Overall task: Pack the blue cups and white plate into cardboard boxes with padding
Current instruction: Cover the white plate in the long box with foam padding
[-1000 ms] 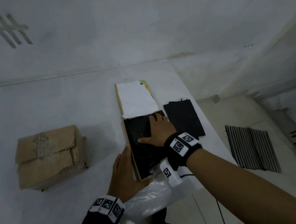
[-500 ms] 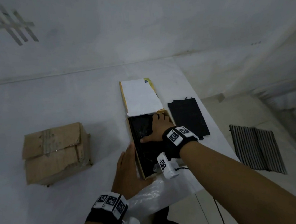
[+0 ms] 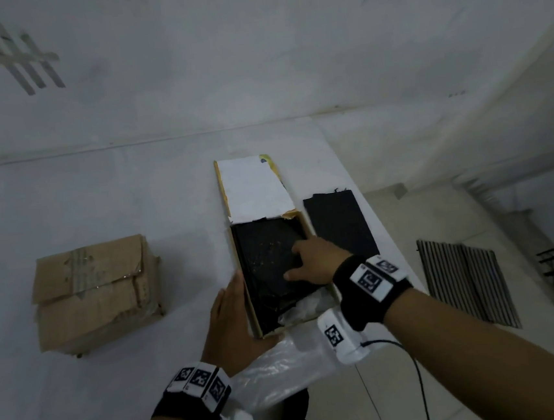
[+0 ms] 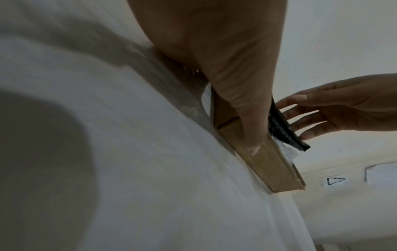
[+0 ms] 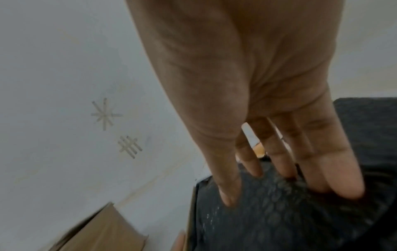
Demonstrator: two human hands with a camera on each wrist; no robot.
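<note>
An open flat cardboard box (image 3: pixel 248 300) lies on the white table, its white lid flap (image 3: pixel 254 186) folded back. Black bubble padding (image 3: pixel 266 258) fills the box. My right hand (image 3: pixel 307 261) presses on the padding (image 5: pixel 279 220) with straight, spread fingers (image 5: pixel 253 166). My left hand (image 3: pixel 228 316) lies flat against the box's left wall (image 4: pixel 277 166), its thumb (image 4: pixel 253 135) along the cardboard. Crumpled clear plastic (image 3: pixel 307 308) shows at the box's near end under the padding. No cups or plate are in view.
A second black pad (image 3: pixel 338 224) lies just right of the box. At the left stands a closed, taped brown cardboard box (image 3: pixel 93 288). A clear plastic bag (image 3: pixel 284 368) hangs over the table's front edge. Beyond the right edge, a striped mat (image 3: pixel 465 283) lies on the floor.
My right hand has slid a little nearer and to the right over the padding. The left hand stays against the box's side.
</note>
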